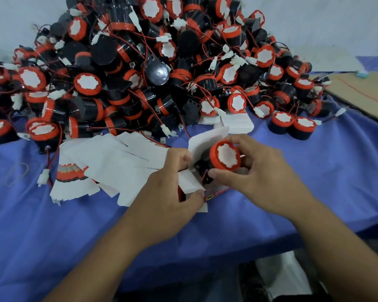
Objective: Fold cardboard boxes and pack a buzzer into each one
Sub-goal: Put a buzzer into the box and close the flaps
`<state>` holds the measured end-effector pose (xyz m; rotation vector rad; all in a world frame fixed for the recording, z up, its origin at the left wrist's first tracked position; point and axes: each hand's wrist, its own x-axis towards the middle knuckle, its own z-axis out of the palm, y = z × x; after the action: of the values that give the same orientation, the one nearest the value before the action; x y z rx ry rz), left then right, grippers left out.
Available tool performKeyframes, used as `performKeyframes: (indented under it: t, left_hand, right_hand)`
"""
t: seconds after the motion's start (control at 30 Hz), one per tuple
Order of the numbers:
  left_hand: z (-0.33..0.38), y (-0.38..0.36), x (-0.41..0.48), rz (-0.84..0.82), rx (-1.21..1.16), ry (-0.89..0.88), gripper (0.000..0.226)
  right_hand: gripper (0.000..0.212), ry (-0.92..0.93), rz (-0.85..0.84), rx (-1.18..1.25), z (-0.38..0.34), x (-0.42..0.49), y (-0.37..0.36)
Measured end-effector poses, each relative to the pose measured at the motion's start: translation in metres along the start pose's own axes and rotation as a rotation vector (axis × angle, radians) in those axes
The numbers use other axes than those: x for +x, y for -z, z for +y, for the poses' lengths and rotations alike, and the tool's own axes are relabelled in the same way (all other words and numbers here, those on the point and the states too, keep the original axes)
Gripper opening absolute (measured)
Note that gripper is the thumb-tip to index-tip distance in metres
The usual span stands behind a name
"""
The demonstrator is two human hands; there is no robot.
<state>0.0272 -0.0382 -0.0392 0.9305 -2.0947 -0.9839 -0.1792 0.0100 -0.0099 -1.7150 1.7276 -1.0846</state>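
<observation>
My right hand (pixel 258 171) grips a black buzzer (pixel 225 156) with a red rim and white face, its face turned toward me. The buzzer's black body sits at the mouth of a small white cardboard box (pixel 196 171) with red printed sides. My left hand (pixel 172 192) holds that box, thumb and fingers curled round its open white flaps. The box's lower part is hidden behind my left hand. Both hands meet just above the blue cloth.
A big heap of buzzers (pixel 151 62) with red wires and white plugs fills the back of the blue-covered table (pixel 52 225). Flat white box blanks (pixel 109 166) lie left of my hands. Two buzzers (pixel 292 125) stand at right, near a brown cardboard sheet (pixel 362 92).
</observation>
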Motion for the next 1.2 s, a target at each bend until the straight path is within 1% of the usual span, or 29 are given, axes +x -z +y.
performKeyframes:
  t: [0.03,0.13,0.23,0.4,0.47,0.53,0.57,0.67,0.73,0.83,0.93,1.0,1.1,1.13,1.2]
  left_hand:
    - [0.000,0.000,0.000,-0.003,0.015,-0.017,0.049]
    - [0.001,-0.003,0.000,0.034,0.020,-0.045,0.045]
    - [0.000,-0.008,0.001,0.101,-0.017,-0.034,0.041]
    - [-0.007,-0.009,0.004,0.188,0.103,-0.041,0.033]
    - [-0.005,-0.008,0.005,0.199,0.156,-0.068,0.035]
    - [-0.004,-0.008,0.005,0.175,0.216,-0.096,0.036]
    - [-0.003,-0.008,0.006,0.144,0.247,-0.098,0.035]
    - [-0.003,-0.009,0.006,0.056,0.309,-0.083,0.039]
    - [-0.003,-0.010,0.006,0.060,0.303,-0.098,0.037]
    - [-0.004,-0.011,0.006,0.123,0.259,-0.102,0.031]
    - [-0.003,-0.014,0.006,0.136,0.267,-0.110,0.022]
    - [-0.003,-0.015,0.007,0.121,0.280,-0.118,0.023]
    - [-0.005,-0.015,0.009,0.096,0.328,-0.123,0.026]
    - [-0.005,-0.015,0.009,0.080,0.349,-0.113,0.027]
    - [-0.002,-0.016,0.010,0.053,0.401,-0.086,0.036]
  right_hand:
    - [0.064,-0.004,0.017,-0.053,0.000,0.001,-0.002]
    - [0.056,0.019,0.083,-0.173,0.002,0.003,-0.009]
    - [0.057,0.038,0.122,-0.251,0.002,0.004,-0.015]
    - [0.056,0.162,0.089,-0.313,0.004,0.005,-0.019]
    - [0.059,0.188,0.041,-0.361,0.003,0.005,-0.016]
    - [0.059,0.183,-0.016,-0.360,0.002,0.005,-0.011]
    - [0.054,0.185,-0.027,-0.338,0.002,0.004,-0.009]
    - [0.039,0.174,0.011,-0.285,0.003,0.002,-0.007]
    - [0.035,0.147,0.040,-0.308,0.003,0.001,-0.011]
    - [0.028,0.132,0.050,-0.377,0.004,0.002,-0.017]
    - [0.027,0.094,0.029,-0.409,0.003,0.005,-0.018]
    - [0.025,0.098,0.007,-0.408,0.001,0.006,-0.019]
    - [0.017,0.133,-0.067,-0.397,0.000,0.004,-0.016]
    - [0.018,0.143,-0.101,-0.381,-0.001,0.002,-0.013]
    - [0.030,0.130,-0.129,-0.317,-0.001,-0.001,-0.005]
